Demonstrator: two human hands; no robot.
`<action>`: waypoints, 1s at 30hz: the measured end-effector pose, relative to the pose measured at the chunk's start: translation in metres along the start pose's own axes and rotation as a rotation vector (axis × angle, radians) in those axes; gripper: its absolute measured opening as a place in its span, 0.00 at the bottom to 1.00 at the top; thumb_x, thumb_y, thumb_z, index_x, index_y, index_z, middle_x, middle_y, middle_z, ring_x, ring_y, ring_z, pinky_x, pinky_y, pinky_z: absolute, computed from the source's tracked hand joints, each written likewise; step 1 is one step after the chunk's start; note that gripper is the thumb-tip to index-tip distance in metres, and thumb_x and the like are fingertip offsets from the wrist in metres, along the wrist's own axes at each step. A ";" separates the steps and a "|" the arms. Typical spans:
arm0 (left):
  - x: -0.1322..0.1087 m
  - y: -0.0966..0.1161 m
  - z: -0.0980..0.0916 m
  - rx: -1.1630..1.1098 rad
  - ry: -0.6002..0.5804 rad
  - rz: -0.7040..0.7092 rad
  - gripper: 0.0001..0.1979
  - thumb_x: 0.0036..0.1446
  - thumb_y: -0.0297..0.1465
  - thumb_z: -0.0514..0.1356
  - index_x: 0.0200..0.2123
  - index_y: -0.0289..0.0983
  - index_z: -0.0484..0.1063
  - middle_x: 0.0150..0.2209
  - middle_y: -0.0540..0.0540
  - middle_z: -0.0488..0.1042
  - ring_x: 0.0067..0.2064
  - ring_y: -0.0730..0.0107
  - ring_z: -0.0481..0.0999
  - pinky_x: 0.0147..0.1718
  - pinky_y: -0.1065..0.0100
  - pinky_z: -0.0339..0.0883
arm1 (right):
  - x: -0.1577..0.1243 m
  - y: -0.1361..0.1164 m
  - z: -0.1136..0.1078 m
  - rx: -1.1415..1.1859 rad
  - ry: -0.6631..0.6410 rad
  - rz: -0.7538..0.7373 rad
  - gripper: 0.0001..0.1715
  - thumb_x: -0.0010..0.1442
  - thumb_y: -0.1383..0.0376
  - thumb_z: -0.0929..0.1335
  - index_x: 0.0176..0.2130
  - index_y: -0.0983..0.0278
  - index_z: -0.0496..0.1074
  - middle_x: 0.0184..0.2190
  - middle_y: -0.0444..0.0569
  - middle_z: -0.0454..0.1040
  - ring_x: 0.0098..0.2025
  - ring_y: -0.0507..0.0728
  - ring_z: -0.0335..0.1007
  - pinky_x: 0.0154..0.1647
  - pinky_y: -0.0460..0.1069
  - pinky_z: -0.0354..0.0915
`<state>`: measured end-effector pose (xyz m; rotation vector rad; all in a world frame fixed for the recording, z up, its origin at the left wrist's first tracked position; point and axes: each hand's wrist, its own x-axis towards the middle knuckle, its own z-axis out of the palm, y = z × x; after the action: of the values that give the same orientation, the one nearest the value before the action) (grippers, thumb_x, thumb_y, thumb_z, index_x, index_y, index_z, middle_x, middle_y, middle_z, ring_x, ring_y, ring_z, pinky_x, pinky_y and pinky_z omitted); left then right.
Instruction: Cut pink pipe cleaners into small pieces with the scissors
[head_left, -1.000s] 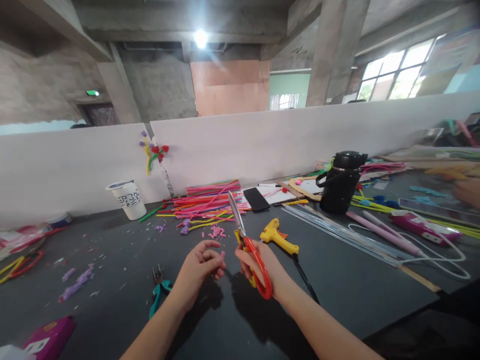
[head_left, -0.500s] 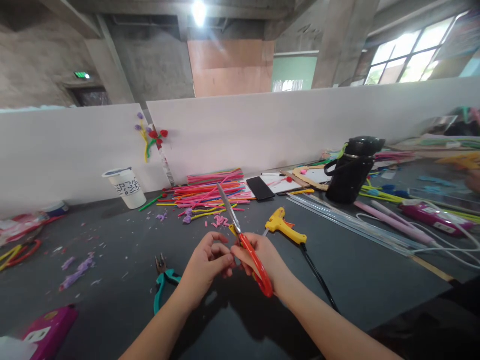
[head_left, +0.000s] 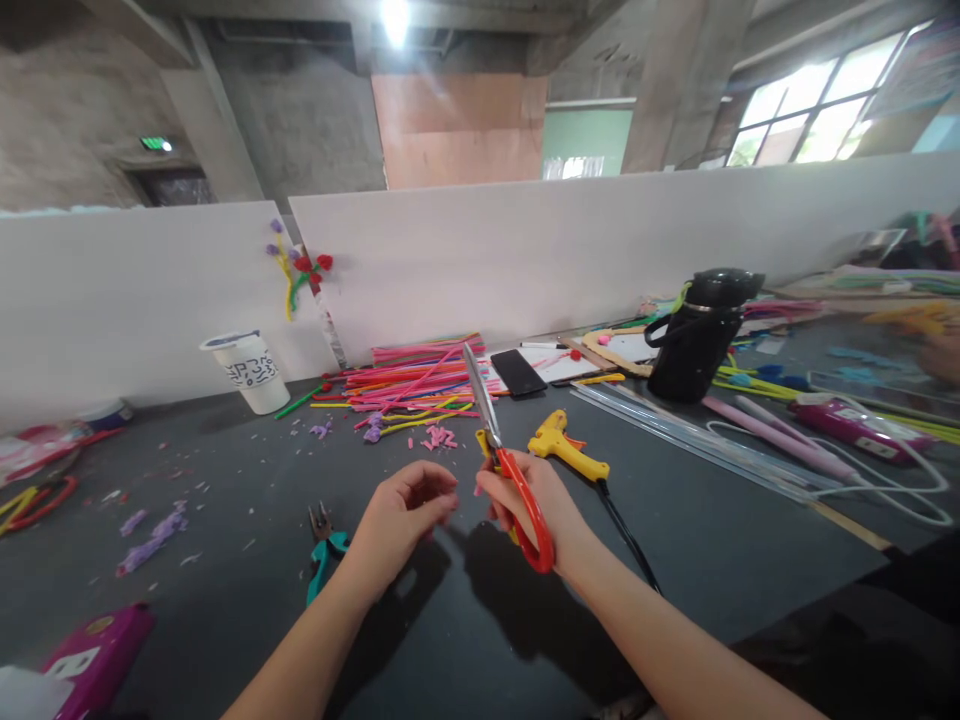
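Note:
My right hand (head_left: 529,500) is wrapped round a pair of scissors (head_left: 525,495) with red and yellow handles. Their blades point up and away from me. A tiny pink piece (head_left: 478,490) shows at the fingertips of that hand. To the left, and apart from it, my left hand (head_left: 401,515) hovers over the dark table with its fingers curled and the thumb close to the index finger. Whatever may be between those tips is too small or hidden to see. Short pink cut pieces (head_left: 439,438) lie beyond the hands. Teal-handled pliers (head_left: 322,560) rest beside my left forearm.
A yellow glue gun (head_left: 566,445) lies right of the scissors, its black cord running forward. Behind are pink and red pipe cleaners (head_left: 412,380), a phone (head_left: 517,372) and a white cup (head_left: 251,375). A black flask (head_left: 697,335) stands right, beside clear sticks (head_left: 675,430).
My hands have drawn apart: the left moved slightly left, and the right moved slightly right with the scissors. The blades now point more steeply upward.

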<state>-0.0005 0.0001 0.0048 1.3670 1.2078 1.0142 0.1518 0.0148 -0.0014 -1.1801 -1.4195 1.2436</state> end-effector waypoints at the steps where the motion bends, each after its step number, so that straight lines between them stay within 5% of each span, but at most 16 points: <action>1: -0.001 0.000 0.002 -0.009 -0.016 0.014 0.09 0.43 0.33 0.60 0.29 0.35 0.68 0.22 0.51 0.69 0.21 0.78 0.65 0.20 0.75 0.57 | -0.001 0.000 0.001 -0.016 -0.017 -0.003 0.07 0.47 0.61 0.62 0.24 0.63 0.61 0.09 0.34 0.56 0.12 0.46 0.53 0.15 0.43 0.56; 5: -0.001 -0.004 0.007 -0.033 -0.091 0.012 0.07 0.44 0.32 0.59 0.27 0.34 0.69 0.20 0.52 0.67 0.22 0.77 0.64 0.22 0.73 0.58 | -0.003 0.002 0.005 -0.116 -0.061 -0.031 0.06 0.46 0.63 0.63 0.23 0.63 0.61 0.12 0.36 0.58 0.13 0.46 0.54 0.14 0.42 0.53; 14: 0.002 -0.011 0.011 -0.072 -0.064 -0.007 0.03 0.42 0.28 0.58 0.24 0.33 0.69 0.19 0.52 0.67 0.19 0.77 0.64 0.20 0.73 0.59 | 0.000 0.008 0.008 -0.300 -0.004 -0.137 0.06 0.44 0.65 0.64 0.21 0.63 0.60 0.15 0.37 0.57 0.19 0.47 0.53 0.19 0.42 0.51; 22: 0.006 -0.001 -0.011 -0.417 0.165 0.077 0.05 0.45 0.29 0.60 0.26 0.34 0.68 0.23 0.51 0.71 0.25 0.77 0.69 0.27 0.74 0.63 | -0.008 0.007 0.001 -0.582 0.010 -0.256 0.10 0.49 0.58 0.64 0.30 0.61 0.62 0.22 0.40 0.66 0.22 0.49 0.58 0.23 0.43 0.52; 30: 0.003 0.005 -0.016 -0.541 0.219 0.191 0.02 0.46 0.27 0.59 0.26 0.34 0.70 0.23 0.52 0.70 0.25 0.78 0.69 0.27 0.75 0.64 | -0.015 0.014 -0.004 -1.012 0.020 -0.417 0.16 0.53 0.54 0.61 0.34 0.63 0.64 0.24 0.46 0.70 0.26 0.53 0.65 0.24 0.46 0.50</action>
<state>-0.0150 0.0053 0.0124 0.9693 0.8708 1.5274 0.1597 0.0015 -0.0151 -1.3861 -2.2277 0.1649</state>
